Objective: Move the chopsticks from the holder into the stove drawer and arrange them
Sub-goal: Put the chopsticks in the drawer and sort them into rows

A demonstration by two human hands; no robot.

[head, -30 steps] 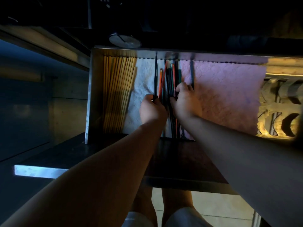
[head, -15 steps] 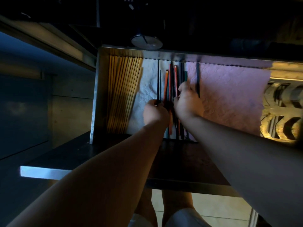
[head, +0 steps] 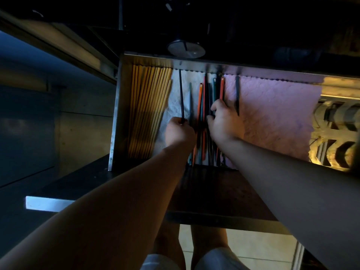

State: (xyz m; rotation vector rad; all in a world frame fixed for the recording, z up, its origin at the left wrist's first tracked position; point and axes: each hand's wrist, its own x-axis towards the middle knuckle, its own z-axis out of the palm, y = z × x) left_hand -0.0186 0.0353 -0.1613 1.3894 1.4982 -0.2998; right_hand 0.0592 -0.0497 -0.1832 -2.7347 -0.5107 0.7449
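The metal stove drawer [head: 115, 117] stands pulled out, lined with a white paper towel [head: 175, 106] and a pink one [head: 272, 117]. A row of yellow wooden chopsticks [head: 148, 110] lies along its left side. In the middle lie several coloured chopsticks [head: 202, 106], orange, teal and black, roughly parallel. My left hand [head: 179, 133] grips one black chopstick [head: 181, 94] that points away from me, left of the bunch. My right hand [head: 226, 123] rests on the coloured bunch, its fingers curled round some of them. One more black chopstick [head: 237, 94] lies on the pink towel beside my right hand.
A dark stove knob [head: 186, 48] juts out above the drawer's far rim. A yellow-lit patterned grille [head: 335, 137] sits at the right. The dark drawer front [head: 214, 193] lies below my arms, with tiled floor and my legs under it. A cabinet wall stands at the left.
My left hand has drawn the black chopstick leftward, away from the coloured bunch. My right hand stays on the bunch. The view has shifted slightly.
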